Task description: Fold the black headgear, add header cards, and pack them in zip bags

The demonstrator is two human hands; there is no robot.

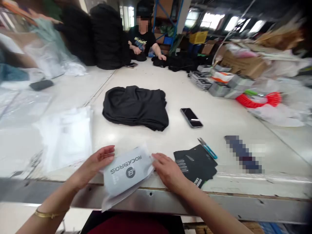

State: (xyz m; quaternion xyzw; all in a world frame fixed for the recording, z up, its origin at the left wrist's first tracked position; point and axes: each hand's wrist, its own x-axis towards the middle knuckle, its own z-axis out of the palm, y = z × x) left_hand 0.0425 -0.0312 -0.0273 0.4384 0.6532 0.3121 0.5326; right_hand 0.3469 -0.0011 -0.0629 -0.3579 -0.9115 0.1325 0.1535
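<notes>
One left hand (101, 158) and one right hand (168, 169) flank a ROCKBROS plastic pouch (122, 177) overhanging the table's metal edge (156, 199), fingers loosely curved, any firm pinch impossible to tell; a slack hold could let the slick-looking pouch slide off that edge.

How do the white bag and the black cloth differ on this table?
The white bag is pale with dark lettering; the black cloth is dark, with no print visible.
The bag sits between the left hand and right hand; no hand touches the cloth.
The bag is at the table's near edge; the cloth lies farther in, folded.
Both show wrinkles.
</notes>
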